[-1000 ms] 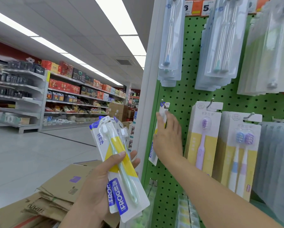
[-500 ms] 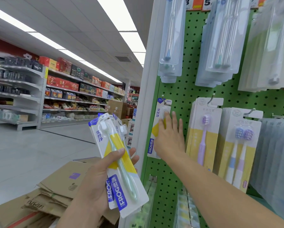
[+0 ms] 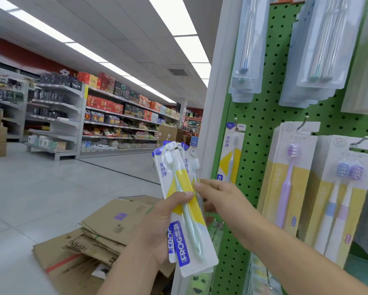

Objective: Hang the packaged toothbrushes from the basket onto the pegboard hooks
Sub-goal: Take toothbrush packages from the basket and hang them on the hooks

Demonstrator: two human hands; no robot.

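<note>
My left hand (image 3: 157, 226) grips a small stack of packaged toothbrushes (image 3: 185, 211), white cards with yellow and blue print, held upright in front of the shelf post. My right hand (image 3: 223, 196) has come to the stack's right edge. Its fingertips and thumb pinch a pack behind the front one. One pack of the same kind (image 3: 232, 154) hangs from a hook (image 3: 235, 120) in the leftmost column of the green pegboard (image 3: 261, 116). No basket is in view.
Purple toothbrush packs (image 3: 289, 177) and twin packs (image 3: 345, 188) hang to the right. Clear blister packs (image 3: 245, 50) hang above. A white upright post (image 3: 215, 103) edges the pegboard. Flattened cardboard boxes (image 3: 97, 237) lie on the floor below. Stocked aisle shelves (image 3: 114, 116) stand far left.
My right hand let go of the pack now hanging on the hook, drew back down and left, and took hold of a pack in the stack. My left hand lifted the stack slightly.
</note>
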